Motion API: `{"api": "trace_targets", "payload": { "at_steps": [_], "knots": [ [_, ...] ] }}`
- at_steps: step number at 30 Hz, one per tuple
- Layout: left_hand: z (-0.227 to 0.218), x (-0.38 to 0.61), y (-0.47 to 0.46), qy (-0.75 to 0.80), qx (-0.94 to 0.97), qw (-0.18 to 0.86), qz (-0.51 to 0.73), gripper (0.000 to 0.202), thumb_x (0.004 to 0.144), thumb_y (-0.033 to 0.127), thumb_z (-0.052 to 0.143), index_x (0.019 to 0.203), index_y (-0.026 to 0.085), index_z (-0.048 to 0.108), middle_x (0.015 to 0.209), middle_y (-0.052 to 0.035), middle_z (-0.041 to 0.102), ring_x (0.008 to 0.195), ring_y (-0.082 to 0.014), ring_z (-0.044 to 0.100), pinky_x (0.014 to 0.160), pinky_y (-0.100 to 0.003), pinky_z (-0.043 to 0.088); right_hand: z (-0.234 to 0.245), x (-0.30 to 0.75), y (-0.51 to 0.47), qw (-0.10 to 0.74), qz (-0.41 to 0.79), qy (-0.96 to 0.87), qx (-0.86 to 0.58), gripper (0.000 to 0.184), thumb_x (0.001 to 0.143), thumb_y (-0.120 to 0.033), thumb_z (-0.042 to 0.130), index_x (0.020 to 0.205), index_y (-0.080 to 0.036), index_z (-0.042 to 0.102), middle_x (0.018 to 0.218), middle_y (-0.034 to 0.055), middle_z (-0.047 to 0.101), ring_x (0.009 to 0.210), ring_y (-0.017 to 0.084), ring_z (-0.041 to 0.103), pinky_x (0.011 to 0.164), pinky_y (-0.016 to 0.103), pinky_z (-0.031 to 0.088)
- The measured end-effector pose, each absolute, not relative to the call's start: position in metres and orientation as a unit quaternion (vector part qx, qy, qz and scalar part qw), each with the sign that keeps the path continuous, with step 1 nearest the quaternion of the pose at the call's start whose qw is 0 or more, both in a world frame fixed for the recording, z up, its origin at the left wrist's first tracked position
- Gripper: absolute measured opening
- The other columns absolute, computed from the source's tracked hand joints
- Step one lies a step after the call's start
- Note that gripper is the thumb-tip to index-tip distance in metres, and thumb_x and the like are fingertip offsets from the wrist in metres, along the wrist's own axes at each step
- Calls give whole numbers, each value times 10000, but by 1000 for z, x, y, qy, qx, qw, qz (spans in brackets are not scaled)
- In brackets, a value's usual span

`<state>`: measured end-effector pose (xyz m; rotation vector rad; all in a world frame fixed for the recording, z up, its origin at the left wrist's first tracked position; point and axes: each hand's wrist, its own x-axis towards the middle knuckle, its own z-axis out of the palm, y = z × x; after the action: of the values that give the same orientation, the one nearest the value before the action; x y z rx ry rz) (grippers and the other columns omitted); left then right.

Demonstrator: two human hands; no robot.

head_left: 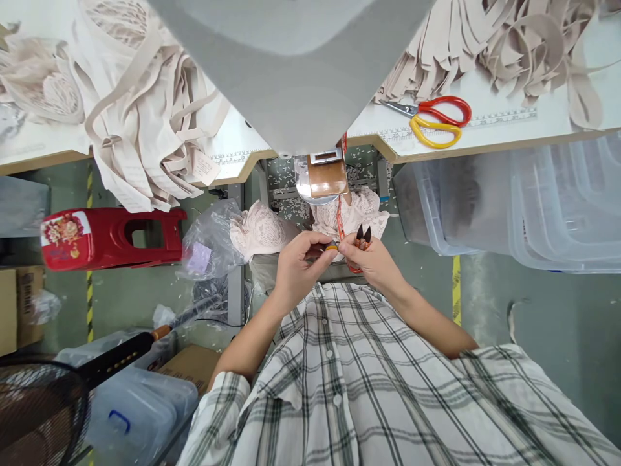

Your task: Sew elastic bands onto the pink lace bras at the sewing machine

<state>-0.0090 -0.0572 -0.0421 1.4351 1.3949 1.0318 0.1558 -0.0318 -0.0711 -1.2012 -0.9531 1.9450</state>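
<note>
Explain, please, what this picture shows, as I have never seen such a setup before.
There is no robot here: a camera worn on a person's head looks down at two bare hands. The left hand pinches a tiny yellow-edged object, too small to identify; the right hand meets it and also holds dark, pointed snips. A thin orange-red cord hangs near them. The big smooth grey body overhead is part of a machine, perhaps for sewing. On the flat white table lie pale beige fabric pieces at left; at right, pale beige strips and red-and-yellow-handled scissors.
</note>
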Motion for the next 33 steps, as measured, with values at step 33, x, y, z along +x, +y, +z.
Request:
{"api": "trace_targets", "payload": {
  "at_steps": [33],
  "knots": [
    [-52, -3, -35, 467, 180, 777, 382, 375, 676, 371, 888, 877, 162, 650, 691, 24, 644, 630, -97, 632, 616, -203, 547, -77, 178, -23, 394, 703, -332, -490, 438, 696, -579, 785, 922, -213, 699, 525, -86, 387, 458, 75, 316, 442, 242, 274]
  ]
}}
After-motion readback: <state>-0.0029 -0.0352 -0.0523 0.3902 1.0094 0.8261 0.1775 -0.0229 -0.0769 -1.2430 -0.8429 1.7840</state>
